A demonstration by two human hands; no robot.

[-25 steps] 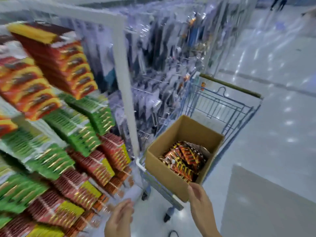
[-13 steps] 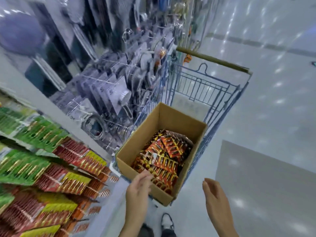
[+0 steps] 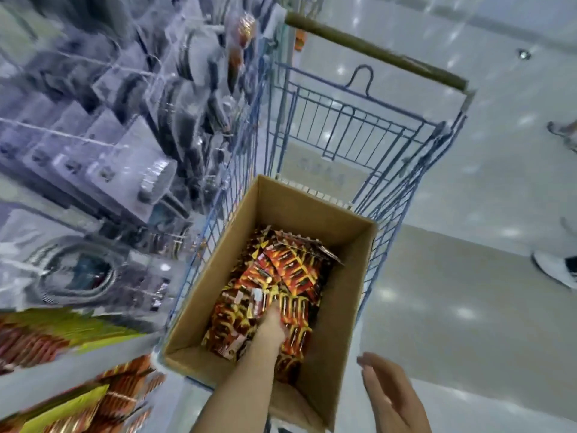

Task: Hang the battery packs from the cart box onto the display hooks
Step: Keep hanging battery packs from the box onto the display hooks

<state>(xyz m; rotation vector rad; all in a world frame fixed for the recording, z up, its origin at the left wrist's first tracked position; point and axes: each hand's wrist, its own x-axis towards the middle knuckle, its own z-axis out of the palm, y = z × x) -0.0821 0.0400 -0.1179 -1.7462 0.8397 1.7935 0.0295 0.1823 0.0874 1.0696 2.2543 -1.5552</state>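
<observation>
Battery packs [image 3: 281, 289] in red, orange and black card lie heaped inside the cardboard box [image 3: 340, 307], which sits at the near end of the blue wire cart [image 3: 343, 132]. The heap fills the box floor from the near wall to about the middle; the far part of the box shows bare cardboard.

From the head view, the left hand [image 3: 271, 326] reaches down into the box, forearm crossing the near rim, and its fingers are buried among the packs. Blur and the packs themselves hide the fingertips, so I cannot tell whether its grip has closed on a pack or merely presses on the heap. The right hand [image 3: 390, 392] hangs outside the box, just beside its near right corner, palm turned inward, fingers straight and relaxed, its grip released and holding nothing.

The cart's brown handle bar [image 3: 374, 51] runs across the far end. To the left of the cart stands a display rack [image 3: 109, 126] of hooks carrying pale, blurred packaged goods. At lower left, rows of hung packs [image 3: 93, 398] in red, orange and yellow-green show on the display. A pale glossy floor [image 3: 468, 276] lies to the right, with a white shoe [image 3: 552, 270] at the frame's right edge.
</observation>
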